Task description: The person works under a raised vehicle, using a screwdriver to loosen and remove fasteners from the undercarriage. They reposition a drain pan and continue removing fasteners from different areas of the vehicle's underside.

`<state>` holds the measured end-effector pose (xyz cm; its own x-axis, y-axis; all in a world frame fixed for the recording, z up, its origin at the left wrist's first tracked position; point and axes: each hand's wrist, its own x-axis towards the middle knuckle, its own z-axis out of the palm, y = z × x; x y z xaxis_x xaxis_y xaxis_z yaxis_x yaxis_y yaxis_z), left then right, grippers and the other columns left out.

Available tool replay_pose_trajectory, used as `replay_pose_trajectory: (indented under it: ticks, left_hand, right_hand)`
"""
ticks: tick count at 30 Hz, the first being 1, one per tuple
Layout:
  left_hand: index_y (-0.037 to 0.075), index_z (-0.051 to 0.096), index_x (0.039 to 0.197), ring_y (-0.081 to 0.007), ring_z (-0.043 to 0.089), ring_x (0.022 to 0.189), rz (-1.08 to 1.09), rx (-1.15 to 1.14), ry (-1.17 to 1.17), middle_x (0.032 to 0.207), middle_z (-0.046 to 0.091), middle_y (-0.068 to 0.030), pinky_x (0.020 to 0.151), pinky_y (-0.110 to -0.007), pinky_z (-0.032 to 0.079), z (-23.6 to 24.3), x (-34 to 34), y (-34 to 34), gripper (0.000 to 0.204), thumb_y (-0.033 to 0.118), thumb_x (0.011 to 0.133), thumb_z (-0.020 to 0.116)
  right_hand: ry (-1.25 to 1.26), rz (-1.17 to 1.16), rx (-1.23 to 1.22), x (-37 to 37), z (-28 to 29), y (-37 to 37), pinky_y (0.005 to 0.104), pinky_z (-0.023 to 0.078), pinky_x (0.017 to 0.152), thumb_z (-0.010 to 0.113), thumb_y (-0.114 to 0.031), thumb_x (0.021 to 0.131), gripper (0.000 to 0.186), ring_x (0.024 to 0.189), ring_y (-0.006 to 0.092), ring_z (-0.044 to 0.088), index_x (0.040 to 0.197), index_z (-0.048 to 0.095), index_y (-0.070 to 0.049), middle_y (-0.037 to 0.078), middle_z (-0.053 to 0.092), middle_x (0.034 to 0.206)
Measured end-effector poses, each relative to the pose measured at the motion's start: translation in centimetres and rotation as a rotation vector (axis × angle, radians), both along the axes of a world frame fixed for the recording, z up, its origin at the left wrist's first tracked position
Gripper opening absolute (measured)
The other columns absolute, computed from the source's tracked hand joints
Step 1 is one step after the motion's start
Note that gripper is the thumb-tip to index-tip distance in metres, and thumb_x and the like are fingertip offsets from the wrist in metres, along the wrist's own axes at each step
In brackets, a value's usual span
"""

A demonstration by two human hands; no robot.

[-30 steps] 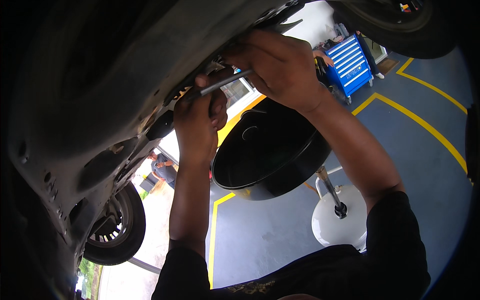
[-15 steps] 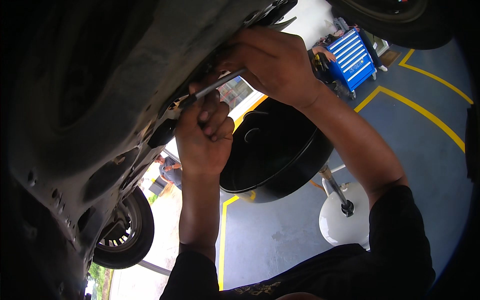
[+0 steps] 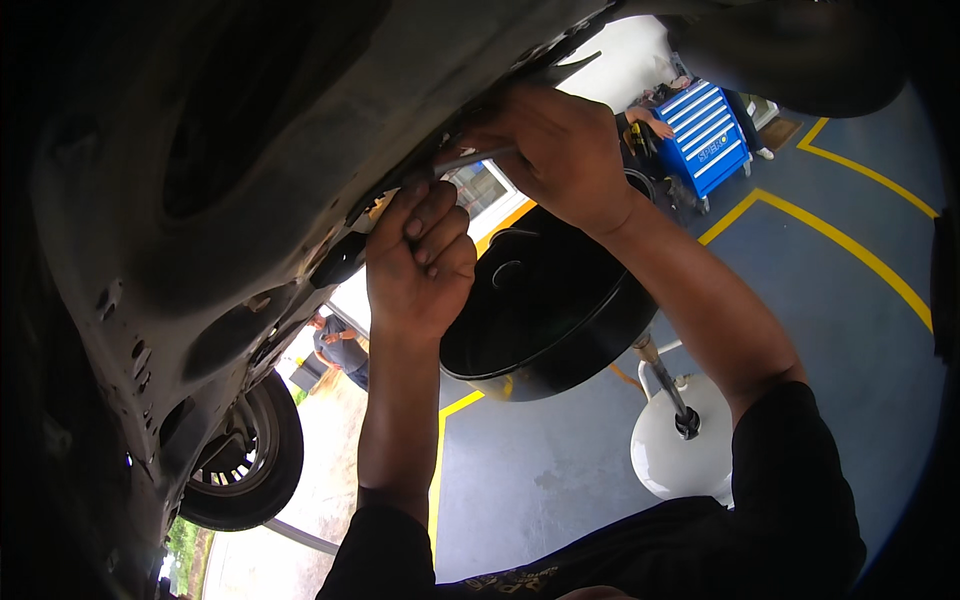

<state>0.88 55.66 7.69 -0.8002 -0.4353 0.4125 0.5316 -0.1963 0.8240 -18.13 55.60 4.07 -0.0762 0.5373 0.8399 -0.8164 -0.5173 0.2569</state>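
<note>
The fingers of the right hand (image 3: 565,165) are bent and closed around one end of a grey metal rod (image 3: 482,157); their tips are blurred. The rod is a single one, located just under the car underbody (image 3: 230,230). Its long axis lies almost level across the view, the right end a little higher, and the other end points to the left, toward the underbody and the left hand (image 3: 420,265). The left hand has its fingers curled inward, just below this end; I cannot tell if they grip anything.

Between the two forearms there is one round black oil drain pan (image 3: 560,320), with its open side turned to the underbody. One metal shaft (image 3: 665,375) goes from it to one white tank (image 3: 680,450) on the floor (image 3: 540,490).

Farther away, I count two wheels, one at lower left (image 3: 285,460) and one, blurred, at upper right (image 3: 810,60). One blue drawer cabinet (image 3: 705,140) stands beyond the right hand, and one person in a grey shirt (image 3: 340,348) stands beyond the left forearm.
</note>
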Motion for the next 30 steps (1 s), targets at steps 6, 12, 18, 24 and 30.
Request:
replay_pose_trajectory:
  ticks: [6,12,18,24,30]
  left_hand:
    - [-0.001,0.047,0.132,-0.0029,0.029,0.05,0.032,-0.029,-0.041,0.067,0.038,0.0035,0.041,-0.019,0.021,0.4,0.1,0.4,0.034,0.018,0.105,0.04]
    - [-0.001,0.046,0.134,-0.0035,0.029,0.05,0.038,-0.011,-0.031,0.067,0.038,0.0031,0.042,-0.02,0.021,0.2,0.0,0.5,0.035,0.018,0.105,0.04]
    - [-0.001,0.045,0.135,-0.0041,0.029,0.05,0.048,-0.014,-0.053,0.067,0.037,0.0028,0.042,-0.02,0.021,0.3,-0.1,0.5,0.036,0.018,0.105,0.04]
    - [-0.002,0.051,0.13,0.0003,0.029,0.048,0.087,-0.059,-0.077,0.063,0.035,0.0074,0.041,-0.017,0.022,0.3,-0.5,0.7,0.035,0.02,0.102,0.048]
    - [0.001,0.05,0.131,-0.0034,0.029,0.049,0.065,-0.006,-0.028,0.066,0.037,0.0036,0.04,-0.02,0.022,-0.1,0.1,0.2,0.034,0.02,0.105,0.041]
  right_hand:
    - [-0.22,0.358,0.152,2.4,-0.4,0.7,0.0344,0.05,0.058,0.078,-0.014,0.075,0.016,0.065,0.0286,0.064,0.083,0.066,-0.007,0.008,0.065,0.075]
    - [-0.211,0.298,0.136,2.6,-0.7,0.4,0.0363,0.051,0.061,0.078,-0.014,0.076,0.016,0.07,0.0296,0.066,0.084,0.066,-0.005,0.009,0.067,0.081]
    - [-0.385,0.545,0.126,5.2,-1.0,1.1,0.0348,0.05,0.064,0.076,-0.009,0.077,0.015,0.074,0.0292,0.066,0.088,0.068,-0.003,0.011,0.066,0.082]
    - [-0.516,0.659,0.109,6.6,-0.6,0.9,0.032,0.049,0.066,0.072,-0.004,0.079,0.014,0.075,0.0266,0.066,0.092,0.068,-0.001,0.012,0.065,0.084]
    - [-0.646,1.124,0.256,8.4,0.0,2.4,0.0239,0.046,0.064,0.072,-0.006,0.083,0.015,0.067,0.0106,0.059,0.095,0.067,0.0,0.006,0.067,0.08]
